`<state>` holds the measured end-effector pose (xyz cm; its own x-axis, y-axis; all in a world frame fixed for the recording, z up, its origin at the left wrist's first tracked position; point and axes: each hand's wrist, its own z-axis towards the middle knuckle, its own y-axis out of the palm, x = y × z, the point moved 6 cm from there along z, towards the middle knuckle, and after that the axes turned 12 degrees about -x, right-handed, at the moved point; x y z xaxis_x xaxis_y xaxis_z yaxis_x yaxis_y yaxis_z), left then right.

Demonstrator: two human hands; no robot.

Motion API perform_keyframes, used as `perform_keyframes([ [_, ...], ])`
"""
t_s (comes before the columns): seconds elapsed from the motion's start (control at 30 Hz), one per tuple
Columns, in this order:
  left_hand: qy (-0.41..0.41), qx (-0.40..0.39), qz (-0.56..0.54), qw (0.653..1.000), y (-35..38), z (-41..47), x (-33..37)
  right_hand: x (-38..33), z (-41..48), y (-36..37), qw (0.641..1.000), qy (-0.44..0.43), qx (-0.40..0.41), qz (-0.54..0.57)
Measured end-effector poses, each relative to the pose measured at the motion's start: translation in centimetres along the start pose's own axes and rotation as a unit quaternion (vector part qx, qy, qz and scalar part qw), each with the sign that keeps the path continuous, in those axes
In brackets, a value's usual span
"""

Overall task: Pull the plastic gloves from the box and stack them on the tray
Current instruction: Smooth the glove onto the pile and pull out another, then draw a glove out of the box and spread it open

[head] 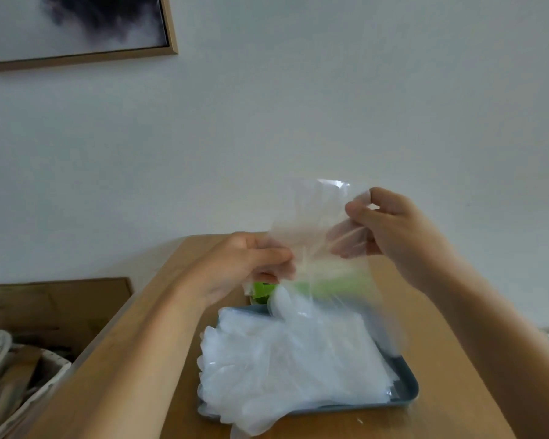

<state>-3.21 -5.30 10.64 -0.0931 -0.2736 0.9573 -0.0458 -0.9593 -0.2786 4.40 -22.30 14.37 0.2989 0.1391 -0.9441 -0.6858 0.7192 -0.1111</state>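
Mid-step: holding one clear glove (308, 217) up in the air, above the far edge of the tray (406, 391). Gripped at its lower left by the left hand (251, 264), thumb pressed over curled fingers. Pinched at its upper right by the right hand (390, 229), thumb and forefinger closed on the film. Blurred along the lower edge, so cannot tell whether quite free of the box (262, 291), the green thing just beyond the tray's far edge, mostly hidden behind hand and film.

Already heaped on the tray: a thick stack of gloves (292, 362), fingers pointing to the tray's left and spilling over its left and near rims onto the table (441, 416).

To do this well:
- Spread the hands apart first and pull the film flat. No hard tugging, since likely to stretch or cling.
- Turn the glove so that its fingers point to the tray's left, matching the stack.
- Lower it straight down over the middle of the tray, cuff toward the right rim.
- Let go with both hands together, and only once lying on the heap.
- Press lightly with flat fingers to drive out air and stop sliding.
- Nudge the overhang back inside the left rim before reaching past the tray for the next one.
- Watch for a second glove dragged out along with this one.
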Motion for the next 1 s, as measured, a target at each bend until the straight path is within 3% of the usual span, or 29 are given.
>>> perform_keyframes([
  [0.17,-0.016,-0.031,0.026,0.999,-1.0,-1.2,0.9,1.2,0.3,-1.4,0.986,0.075,-0.101,-0.107],
  [0.27,-0.024,-0.062,0.037,0.997,-1.2,-2.0,1.2,2.3,0.2,-0.1,0.97,0.124,-0.207,-0.046],
  [0.4,-0.077,-0.13,0.007,0.988,-1.3,-2.8,0.5,3.6,0.2,1.5,0.958,0.155,-0.241,0.007],
  [0.57,-0.164,-0.152,0.089,0.971,-2.3,-2.1,-2.4,5.0,0.3,3.0,0.971,0.14,-0.175,-0.081],
  [0.83,-0.289,-0.062,0.165,0.941,-4.0,-0.2,-9.2,11.1,-0.3,2.0,0.954,0.216,-0.102,-0.178],
  [1.0,-0.346,0.017,0.302,0.888,-6.4,0.2,-10.4,13.5,-1.5,-0.1,0.926,0.259,-0.085,-0.26],
])
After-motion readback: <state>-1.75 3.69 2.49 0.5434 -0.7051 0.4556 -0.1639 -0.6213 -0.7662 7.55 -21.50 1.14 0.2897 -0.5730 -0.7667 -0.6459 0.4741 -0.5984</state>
